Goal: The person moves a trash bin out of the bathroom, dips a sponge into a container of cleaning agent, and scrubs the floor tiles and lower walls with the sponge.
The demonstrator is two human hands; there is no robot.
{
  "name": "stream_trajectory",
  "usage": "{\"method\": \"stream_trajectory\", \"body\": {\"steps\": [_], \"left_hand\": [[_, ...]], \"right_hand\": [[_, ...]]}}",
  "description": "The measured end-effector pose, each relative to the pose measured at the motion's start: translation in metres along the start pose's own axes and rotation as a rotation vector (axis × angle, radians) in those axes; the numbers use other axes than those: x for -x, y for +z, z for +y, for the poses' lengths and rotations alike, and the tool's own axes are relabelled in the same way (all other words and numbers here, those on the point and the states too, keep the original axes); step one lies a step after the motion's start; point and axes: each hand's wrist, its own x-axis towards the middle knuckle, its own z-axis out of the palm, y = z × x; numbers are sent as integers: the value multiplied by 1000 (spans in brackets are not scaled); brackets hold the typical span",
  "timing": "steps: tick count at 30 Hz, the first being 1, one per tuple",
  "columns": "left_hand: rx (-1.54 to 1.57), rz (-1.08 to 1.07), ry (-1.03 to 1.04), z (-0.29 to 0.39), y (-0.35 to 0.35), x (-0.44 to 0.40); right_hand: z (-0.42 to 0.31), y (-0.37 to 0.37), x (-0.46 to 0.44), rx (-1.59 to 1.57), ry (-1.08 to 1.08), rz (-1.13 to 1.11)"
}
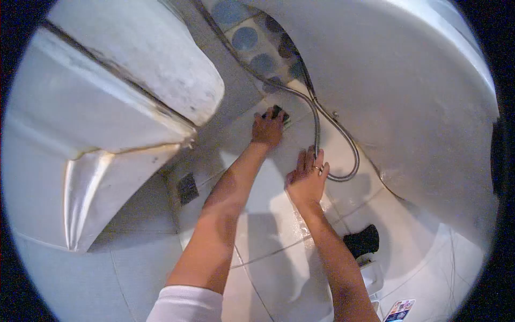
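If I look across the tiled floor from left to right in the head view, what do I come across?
A dark square patch → the left hand on a small dark pad → the right hand → a black object → a colourful printed label.

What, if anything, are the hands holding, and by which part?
Left hand: a dark sponge, by its top. Right hand: over the hose; grip unclear.

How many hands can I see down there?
2. The left hand is on a dark scrubber against the floor tiles; the right hand is lower, fingers at the looped hose.
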Motion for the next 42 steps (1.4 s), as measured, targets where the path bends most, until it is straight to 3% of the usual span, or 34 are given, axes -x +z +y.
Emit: {"method": "stream_trajectory", "body": {"steps": [1,3,4,7,8,10,13,14,16,19,22,25,28,31,33,36,38,39,41,42], "left_hand": [[8,-7,-5,7,2,-5],[-6,-5,177,36,-4,-6],[22,122,274,49,1,0],[103,21,212,32,-8,4],[-22,-136,98,15,-18,-4],[-119,98,-14,-28,-3,7],[-144,-27,-34,-6,-6,16],[44,-97,-61,6,2,0],[257,32,186,46,12,-17],[162,114,258,70,-1,-6],[199,64,303,27,2,31],[261,52,100,-19,-33,125],[204,32,20,-31,-26,134],[153,34,2,-4,-14,104],[139,90,16,29,-3,87],[213,39,144,73,-9,85],[356,73,337,94,-31,112],[397,7,316,101,-38,134],[472,15,387,84,-54,131],[458,18,297,68,-56,121]], "right_hand": [[-1,-2,0,15,-8,5],[0,-5,2,31,-11,-10],[0,-7,0,12,0,-15],[-2,-3,2,-7,-18,13],[2,-1,2,1,-36,41],[1,-4,-1,4,-33,24],[-2,-4,4,-8,18,-52],[-1,-2,4,4,10,-36],[-1,-2,-2,18,-9,-1],[2,-4,2,-26,-11,-46],[2,-4,-1,-25,-45,-40],[6,1,3,-54,-50,-7],[6,0,3,-14,-61,25],[5,-12,8,-49,-85,-61],[0,-27,18,-133,-91,-510],[10,-30,53,95,-268,-414],[22,-37,74,58,-232,-326],[23,-40,80,20,-185,-229],[15,-48,82,65,-162,-330],[16,-49,81,28,-157,-318]]}}
